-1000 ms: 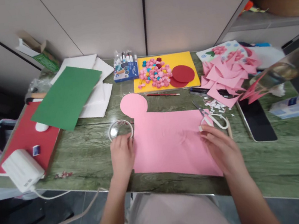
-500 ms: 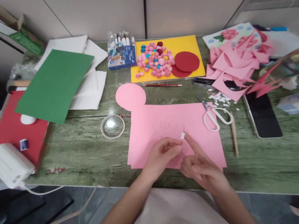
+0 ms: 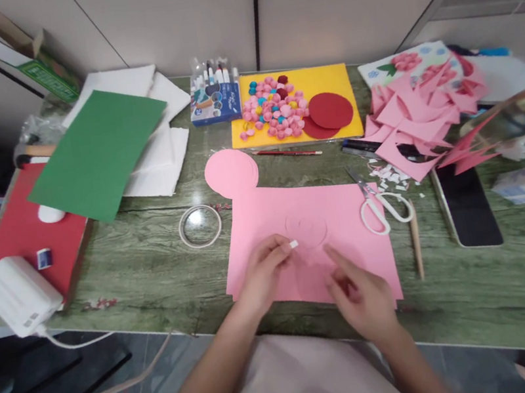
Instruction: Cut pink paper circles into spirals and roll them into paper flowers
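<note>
A small white rectangular piece [image 3: 293, 243] has just passed from the tip of the right forefinger to the left fingertips, which seems to leave the right hand free for the work on the paper. The left hand [image 3: 265, 269] is nearly closed, thumb and forefinger pinching the piece above a large pink paper sheet [image 3: 256, 220]. The right hand [image 3: 365, 293] is half curled, forefinger pointing towards a faint round outline [image 3: 306, 229] on that sheet; it appears to hold nothing, and whether its fingertip touches the paper cannot be told. The sheet lies at the table's near edge, with white-handled scissors [image 3: 366, 194] over its right side, pale pink paper discs [image 3: 229, 172] at its far-left corner, and a thin whitish ring [image 3: 181, 230] to its left
</note>
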